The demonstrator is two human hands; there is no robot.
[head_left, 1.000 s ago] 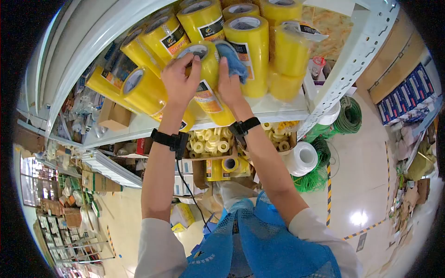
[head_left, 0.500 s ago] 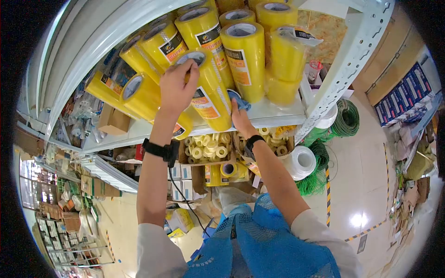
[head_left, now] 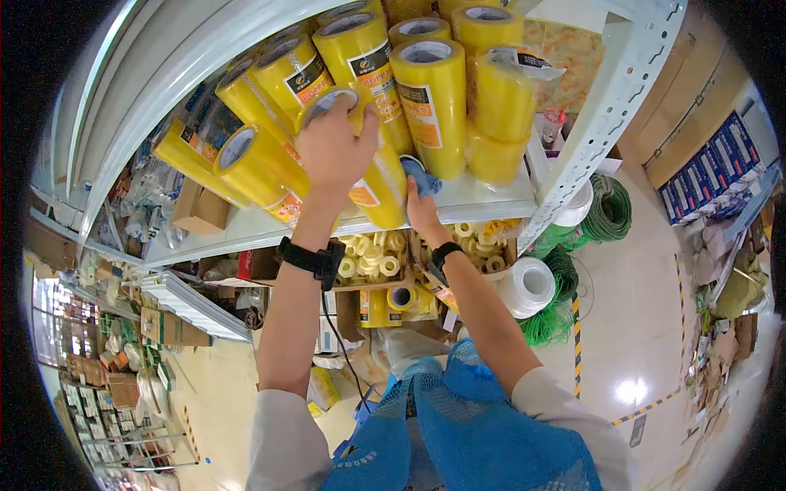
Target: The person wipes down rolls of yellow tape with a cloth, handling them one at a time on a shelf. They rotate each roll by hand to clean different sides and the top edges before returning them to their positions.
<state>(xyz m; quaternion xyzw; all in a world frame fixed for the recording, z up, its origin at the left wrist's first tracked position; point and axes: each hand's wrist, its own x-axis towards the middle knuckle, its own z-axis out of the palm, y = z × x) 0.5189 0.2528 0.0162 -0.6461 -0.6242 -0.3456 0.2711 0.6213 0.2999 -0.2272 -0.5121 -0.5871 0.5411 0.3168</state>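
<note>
Several wrapped stacks of yellow tape rolls [head_left: 430,106] stand on the white metal shelf [head_left: 491,196]. At the front, my left hand [head_left: 336,151] is over the top of one leaning yellow tape stack [head_left: 383,184], its fingers bent at the core's rim and hiding part of the label. Lower right of it, my right hand [head_left: 422,211] is closed on a blue cloth [head_left: 422,177], beside the base of that stack. Another yellow stack [head_left: 254,164] leans to the left of my left hand.
Below the shelf are boxes of cream-coloured rings [head_left: 372,258]. A perforated shelf post [head_left: 606,106] rises at the right, with a white roll [head_left: 526,289] and green coiled wire [head_left: 607,209] nearby. A small cardboard box [head_left: 201,210] sits at the shelf's left.
My left hand and forearm have shifted right, with the hand turned further over the stack's top. My right hand has barely moved and stays on the blue cloth.
</note>
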